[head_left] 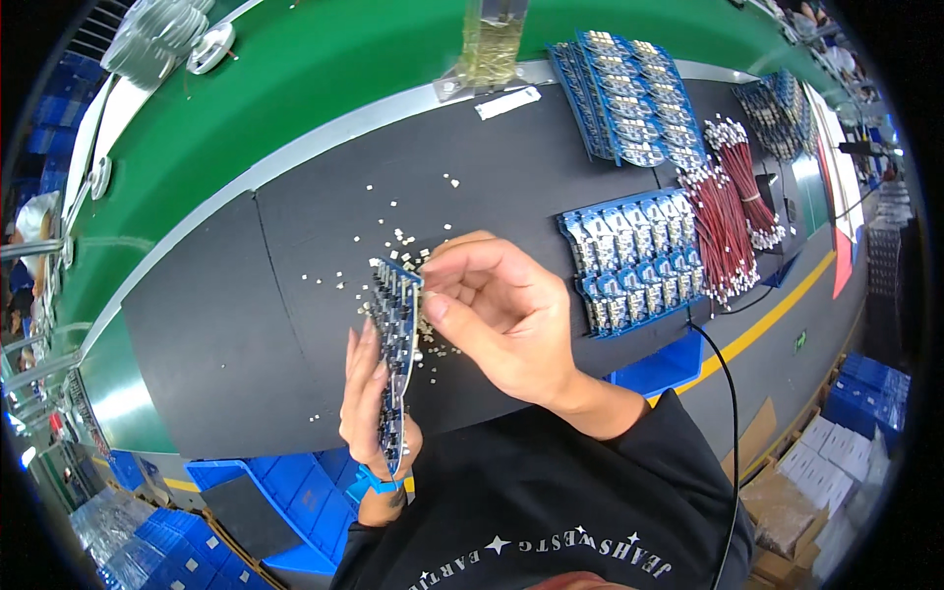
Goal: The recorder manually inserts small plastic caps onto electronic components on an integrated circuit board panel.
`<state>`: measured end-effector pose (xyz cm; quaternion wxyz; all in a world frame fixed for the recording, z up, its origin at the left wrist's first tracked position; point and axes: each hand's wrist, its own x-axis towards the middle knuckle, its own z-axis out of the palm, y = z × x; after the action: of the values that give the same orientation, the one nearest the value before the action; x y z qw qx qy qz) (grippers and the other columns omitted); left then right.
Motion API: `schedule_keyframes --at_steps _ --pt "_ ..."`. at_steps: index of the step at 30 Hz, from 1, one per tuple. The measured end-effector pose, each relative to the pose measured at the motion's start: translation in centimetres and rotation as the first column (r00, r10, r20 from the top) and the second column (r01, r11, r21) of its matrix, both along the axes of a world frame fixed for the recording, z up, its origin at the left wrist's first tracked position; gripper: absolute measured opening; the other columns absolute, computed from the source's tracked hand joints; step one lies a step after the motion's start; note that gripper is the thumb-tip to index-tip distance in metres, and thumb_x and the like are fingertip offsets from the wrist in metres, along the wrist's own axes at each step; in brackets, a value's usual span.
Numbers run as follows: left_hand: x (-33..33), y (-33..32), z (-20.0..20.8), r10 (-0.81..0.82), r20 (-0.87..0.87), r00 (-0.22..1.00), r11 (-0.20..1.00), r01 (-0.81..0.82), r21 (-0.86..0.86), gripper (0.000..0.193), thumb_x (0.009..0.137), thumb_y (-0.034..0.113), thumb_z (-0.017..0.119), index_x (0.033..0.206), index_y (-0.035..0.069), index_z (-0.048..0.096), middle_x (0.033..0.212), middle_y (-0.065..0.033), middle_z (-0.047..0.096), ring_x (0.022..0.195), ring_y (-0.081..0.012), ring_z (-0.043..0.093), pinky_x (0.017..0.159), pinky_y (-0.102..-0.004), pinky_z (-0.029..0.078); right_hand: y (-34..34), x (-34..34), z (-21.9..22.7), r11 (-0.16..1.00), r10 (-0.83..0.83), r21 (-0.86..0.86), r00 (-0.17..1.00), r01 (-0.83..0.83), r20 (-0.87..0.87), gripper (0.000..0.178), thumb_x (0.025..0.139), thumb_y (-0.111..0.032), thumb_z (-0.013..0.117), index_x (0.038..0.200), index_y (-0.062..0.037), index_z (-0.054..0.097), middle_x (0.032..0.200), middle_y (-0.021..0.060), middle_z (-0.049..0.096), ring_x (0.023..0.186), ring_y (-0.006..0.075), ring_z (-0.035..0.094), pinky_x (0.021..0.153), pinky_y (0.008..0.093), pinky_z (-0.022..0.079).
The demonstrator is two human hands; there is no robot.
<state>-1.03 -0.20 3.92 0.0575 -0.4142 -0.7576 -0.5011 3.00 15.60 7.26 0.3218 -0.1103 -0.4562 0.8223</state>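
Note:
A blue circuit board panel (397,334) stands on edge in front of me, tilted nearly upright, its face crowded with small parts. My left hand (366,408) grips it from the left side and below, fingers spread along its face. At the panel's upper right edge, my right hand (506,320) is closed with thumb and forefinger brought near each other; whatever is between them is too small to make out. Scattered small white connectors (398,239) lie on the dark mat beyond the panel and partly behind it.
More board panels (634,258) lie to the right, with stacked panels (629,98) behind them. Bundles of red wires (723,231) with white ends sit beside these. A clear holder (492,44) stands at the far edge. Blue bins (295,501) are below the bench; a black cable (730,393) hangs at right.

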Motion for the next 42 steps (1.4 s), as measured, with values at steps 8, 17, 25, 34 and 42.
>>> schedule_keyframes --at_steps 8,17,25,34,42 --pt "-0.3 0.0 0.3 -0.033 -0.105 0.994 0.999 0.031 -0.024 0.036 0.086 -0.009 0.044 0.121 0.002 0.043 0.117 -0.0283 0.053 0.109 -0.0453 0.052 0.093 -0.0558 0.039 0.5 0.5 0.5 0.946 0.264 -0.193 0.965 -0.26 -0.005 0.023 0.087 0.003 0.055 0.108 0.0014 0.049 0.093 0.0033 0.057 0.086 0.008 0.057 0.074 0.0205 0.047" --pt "-0.3 -3.7 0.2 0.396 0.185 0.899 0.918 -0.387 -0.088 0.028 0.081 -0.006 0.055 0.109 -0.009 0.053 0.109 -0.0238 0.059 0.098 -0.0348 0.06 0.088 -0.0403 0.045 0.2 0.5 -1.2 0.975 0.224 -0.047 0.951 -0.219 0.213 0.017 0.087 -0.004 0.058 0.103 0.0 0.054 0.092 0.0045 0.059 0.08 0.008 0.057 0.069 0.0221 0.047" --pt "-0.8 -2.7 1.6 0.309 0.481 0.82 0.772 -0.512 0.377 0.043 0.08 -0.007 0.058 0.12 -0.01 0.042 0.112 -0.0197 0.056 0.099 -0.0235 0.057 0.09 -0.0349 0.043 -1.3 0.5 -2.8 0.805 -0.067 0.565 0.92 -0.179 0.387 0.042 0.086 -0.011 0.054 0.125 0.0034 0.042 0.122 0.0218 0.046 0.105 0.0266 0.051 0.083 0.0332 0.044" --pt "-0.9 -2.2 4.4 0.115 0.676 0.728 0.975 -0.212 0.062 0.037 0.076 -0.01 0.061 0.112 -0.009 0.054 0.105 -0.0171 0.062 0.095 -0.0218 0.061 0.085 -0.0312 0.048 1.0 0.9 -2.0 0.739 -0.051 0.662 0.969 -0.125 0.24 0.078 0.085 -0.029 0.057 0.14 0.0038 0.014 0.143 0.0265 0.019 0.132 0.0365 0.023 0.104 0.0409 0.025" --pt "-5.5 1.0 6.2 -0.367 0.93 0.026 0.789 0.539 0.296 0.04 0.078 -0.006 0.065 0.115 -0.008 0.052 0.107 -0.0106 0.061 0.098 -0.0156 0.056 0.088 -0.0324 0.045 7.2 8.6 3.7 0.807 0.141 0.41 0.813 -0.425 0.565 0.028 0.078 0.001 0.064 0.105 0.0053 0.061 0.076 0.01 0.061 0.061 0.0114 0.057 0.052 0.0221 0.044"
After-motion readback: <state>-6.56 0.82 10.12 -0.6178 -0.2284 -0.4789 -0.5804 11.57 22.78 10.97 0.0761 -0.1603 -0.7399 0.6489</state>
